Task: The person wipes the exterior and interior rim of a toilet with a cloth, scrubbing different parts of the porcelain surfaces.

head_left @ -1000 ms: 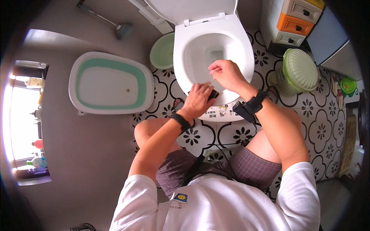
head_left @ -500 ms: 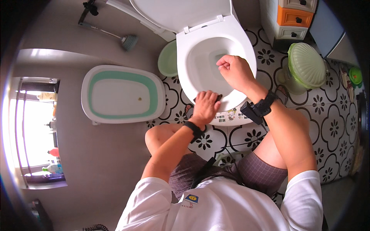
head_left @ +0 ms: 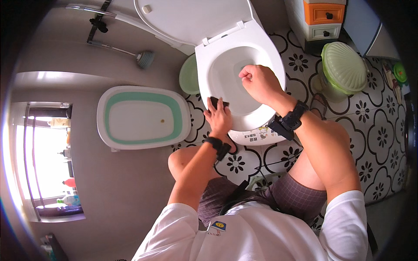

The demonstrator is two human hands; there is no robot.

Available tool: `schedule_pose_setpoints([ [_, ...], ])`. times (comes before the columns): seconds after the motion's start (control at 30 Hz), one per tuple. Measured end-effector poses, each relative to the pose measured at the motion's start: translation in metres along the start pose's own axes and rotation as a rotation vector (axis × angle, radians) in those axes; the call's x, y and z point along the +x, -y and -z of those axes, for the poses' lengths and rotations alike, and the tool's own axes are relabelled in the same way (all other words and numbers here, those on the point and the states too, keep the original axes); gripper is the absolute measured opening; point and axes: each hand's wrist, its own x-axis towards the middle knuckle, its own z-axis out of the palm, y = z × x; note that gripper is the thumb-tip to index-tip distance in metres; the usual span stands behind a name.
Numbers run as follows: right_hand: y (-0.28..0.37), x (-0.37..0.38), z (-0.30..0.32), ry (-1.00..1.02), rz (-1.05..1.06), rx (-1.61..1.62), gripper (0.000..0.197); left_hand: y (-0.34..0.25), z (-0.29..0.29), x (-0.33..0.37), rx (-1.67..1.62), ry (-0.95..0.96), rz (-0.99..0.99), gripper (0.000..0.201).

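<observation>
Two hands are positioned at a white toilet seat (head_left: 250,122). The left hand (head_left: 220,119), fingers partly extended, holds a dark brown pad (head_left: 219,103) against the seat's left front section. The right hand (head_left: 260,82), curled nearly closed, is located over the toilet bowl (head_left: 222,69); whether it grips anything cannot be determined. The toilet lid (head_left: 193,19) is raised.

Left fingers (head_left: 220,105) partly hide the dark pad (head_left: 214,102).
</observation>
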Motion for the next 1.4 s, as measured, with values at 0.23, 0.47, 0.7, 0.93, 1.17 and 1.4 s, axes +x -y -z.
schedule_pose_setpoints([
  [0.23,0.001,-0.003,-0.004,0.028,-0.009,-0.003,0.015,-0.028,0.002,-0.032,0.000,0.110,0.131,0.063],
  [0.47,0.007,-0.006,-0.004,0.081,-0.038,-0.011,0.016,0.042,0.004,0.071,0.151,0.315,-0.086,0.086],
  [0.7,0.010,-0.002,-0.002,0.083,-0.077,0.026,0.015,0.038,0.013,0.154,0.140,0.499,0.024,0.093],
  [0.93,0.002,0.000,-0.007,0.125,-0.072,-0.043,0.012,0.053,-0.017,0.198,0.051,0.326,0.052,0.076],
  [1.17,0.003,0.004,0.000,0.116,-0.073,-0.037,0.014,0.054,-0.013,0.131,0.047,0.159,-0.343,0.045],
  [1.4,0.005,-0.003,-0.005,0.103,-0.018,-0.044,0.013,0.043,0.040,0.049,0.053,0.259,-0.624,0.034],
])
